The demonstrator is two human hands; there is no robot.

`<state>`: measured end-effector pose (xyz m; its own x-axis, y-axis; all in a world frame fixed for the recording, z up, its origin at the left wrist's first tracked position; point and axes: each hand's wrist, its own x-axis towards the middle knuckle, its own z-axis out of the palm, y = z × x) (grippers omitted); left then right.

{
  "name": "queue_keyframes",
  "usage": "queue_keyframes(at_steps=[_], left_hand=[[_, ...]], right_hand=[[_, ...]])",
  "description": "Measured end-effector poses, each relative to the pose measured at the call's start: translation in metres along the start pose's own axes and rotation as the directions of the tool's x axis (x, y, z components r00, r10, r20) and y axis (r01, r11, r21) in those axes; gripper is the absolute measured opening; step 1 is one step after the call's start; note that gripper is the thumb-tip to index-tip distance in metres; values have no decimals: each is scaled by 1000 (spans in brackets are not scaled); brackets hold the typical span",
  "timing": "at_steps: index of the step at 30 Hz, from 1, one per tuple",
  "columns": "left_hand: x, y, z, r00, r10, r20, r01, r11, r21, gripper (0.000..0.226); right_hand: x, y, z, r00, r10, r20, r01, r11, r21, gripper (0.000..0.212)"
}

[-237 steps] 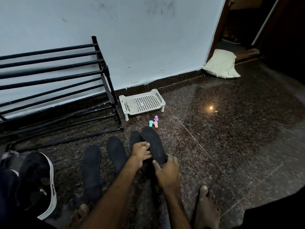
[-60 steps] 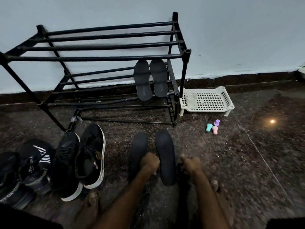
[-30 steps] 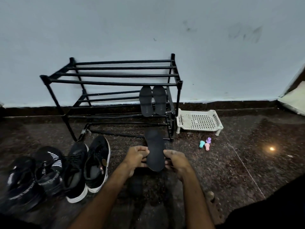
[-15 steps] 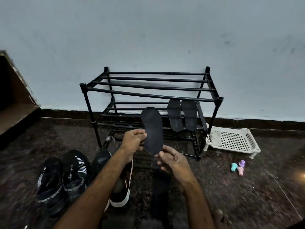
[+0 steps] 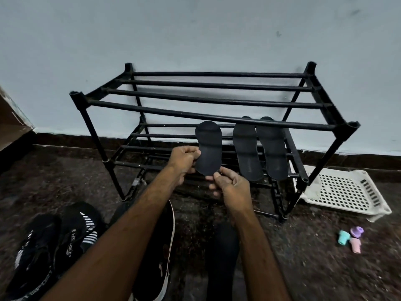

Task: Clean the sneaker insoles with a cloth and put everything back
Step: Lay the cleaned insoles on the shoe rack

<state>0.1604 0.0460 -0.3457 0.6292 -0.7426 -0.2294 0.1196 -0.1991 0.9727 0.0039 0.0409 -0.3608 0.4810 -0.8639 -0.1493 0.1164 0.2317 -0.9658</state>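
Observation:
A dark insole (image 5: 208, 147) is held upright in front of the black shoe rack (image 5: 212, 120). My left hand (image 5: 184, 161) pinches its left edge, and my right hand (image 5: 227, 183) pinches its heel end from below. Two more dark insoles (image 5: 258, 152) lean side by side on the rack's middle shelf, right of the held one. Another dark insole (image 5: 223, 250) lies on the floor under my right forearm. A black sneaker with a white sole (image 5: 160, 257) sits on the floor under my left forearm.
Two black sneakers with white stripes (image 5: 54, 246) stand at the lower left. A white perforated plastic tray (image 5: 345, 192) rests on the floor right of the rack. Small teal, purple and pink plastic pieces (image 5: 351, 238) lie near it. A brown box edge (image 5: 13, 124) shows at far left.
Both hands lifted one insole off the floor and carried it up and forward to the rack's middle shelf, left of the two resting insoles. The view came closer to the rack.

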Motion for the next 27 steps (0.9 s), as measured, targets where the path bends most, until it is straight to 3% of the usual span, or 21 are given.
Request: queue_keyframes(at_steps=[9,21,24,27], left_hand=[[38,-20,-13,998,-56,-16,57,996,75,13],[35,-26,-8,999,35,14,-37,953,301,16],[34,-30,-9,998,61,-19,-51,940,337,22],[25,-28,-13,973,168,-156,-99,922,375,17]], right_hand=[[29,21,0,995,41,-86,-40,999,16,14],[25,29,-6,983,83,-164,-91,995,-42,7],[22,33,-6,981,98,-166,-111,991,-68,8],[16,36,-6,980,109,-169,-126,987,-97,7]])
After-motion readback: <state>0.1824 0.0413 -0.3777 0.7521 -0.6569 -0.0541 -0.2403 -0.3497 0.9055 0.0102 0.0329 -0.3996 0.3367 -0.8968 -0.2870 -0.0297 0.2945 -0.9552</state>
